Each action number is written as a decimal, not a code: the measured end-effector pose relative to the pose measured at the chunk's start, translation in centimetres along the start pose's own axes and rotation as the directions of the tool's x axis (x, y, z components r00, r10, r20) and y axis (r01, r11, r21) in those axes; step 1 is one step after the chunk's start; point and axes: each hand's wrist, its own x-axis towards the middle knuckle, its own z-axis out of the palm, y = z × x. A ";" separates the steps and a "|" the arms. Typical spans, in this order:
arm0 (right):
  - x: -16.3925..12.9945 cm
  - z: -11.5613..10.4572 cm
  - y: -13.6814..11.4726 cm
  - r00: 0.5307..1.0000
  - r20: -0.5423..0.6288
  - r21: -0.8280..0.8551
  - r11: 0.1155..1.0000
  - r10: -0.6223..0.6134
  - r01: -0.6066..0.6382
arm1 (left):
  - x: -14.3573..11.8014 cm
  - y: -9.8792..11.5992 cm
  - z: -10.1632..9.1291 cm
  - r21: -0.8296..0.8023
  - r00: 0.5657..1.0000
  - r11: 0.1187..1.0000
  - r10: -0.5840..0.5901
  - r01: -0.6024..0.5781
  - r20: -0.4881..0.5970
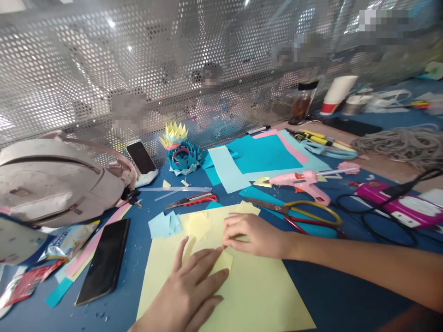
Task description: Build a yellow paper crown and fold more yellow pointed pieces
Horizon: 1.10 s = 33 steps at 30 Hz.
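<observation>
My left hand (194, 286) lies with its fingers spread over a small yellow paper piece (225, 262), partly covering it. At the far edge of that piece, the fingertips of my right hand (251, 234) are pinched together, close to the left fingertips. Both hands are over a large pale yellow sheet (256, 295). Small yellow paper pieces (199, 224) and light blue paper pieces (165, 225) lie at the sheet's far left corner. Beyond my right hand are scissors (284, 208) with one yellow and one red handle, and a pink glue gun (306, 180).
A red cutter knife (194, 200) and glue sticks (180, 189) lie beyond the sheet. Behind them stands a layered paper flower (182, 157) beside blue sheets (263, 154). Left are a phone (104, 263) and backpack (58, 180); right, a magenta power strip (391, 203) with a black cable.
</observation>
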 end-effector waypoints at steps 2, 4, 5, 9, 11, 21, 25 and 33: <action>0.1 0.3 0.0 1.000 0.015 0.000 1.000 -0.009 0.009 | 0.1 0.1 -0.2 -0.064 1.000 0.998 -0.026 0.027 0.016; 0.3 0.5 -0.2 0.999 0.044 -0.012 1.000 -0.015 0.016 | 0.1 0.2 -0.2 -0.109 0.998 0.992 -0.063 0.064 0.021; 0.3 0.5 -0.3 0.998 0.059 -0.020 1.000 -0.013 0.014 | 0.2 0.3 -0.2 -0.120 0.997 0.989 -0.081 0.082 0.013; 0.5 0.5 -0.8 0.993 0.122 -0.049 0.999 -0.009 0.015 | 0.2 0.5 0.1 -0.122 0.992 0.987 -0.113 0.105 -0.059; 0.6 0.5 -1.1 0.989 0.146 -0.057 0.998 -0.007 0.016 | 0.1 0.5 0.3 -0.124 0.992 0.988 -0.098 0.088 -0.074; 0.5 0.4 -2.0 0.978 0.204 -0.076 0.996 -0.038 0.054 | 0.0 0.4 0.5 -0.152 0.983 0.986 -0.094 0.070 -0.159; 0.4 0.3 -2.1 0.976 0.215 -0.088 0.995 -0.028 0.048 | 0.0 0.4 0.8 -0.160 0.977 0.984 -0.106 0.076 -0.185; 0.1 0.5 -1.7 0.981 0.190 -0.087 0.996 0.034 -0.018 | 0.0 0.5 1.8 -0.063 0.941 0.991 -0.129 0.115 -0.313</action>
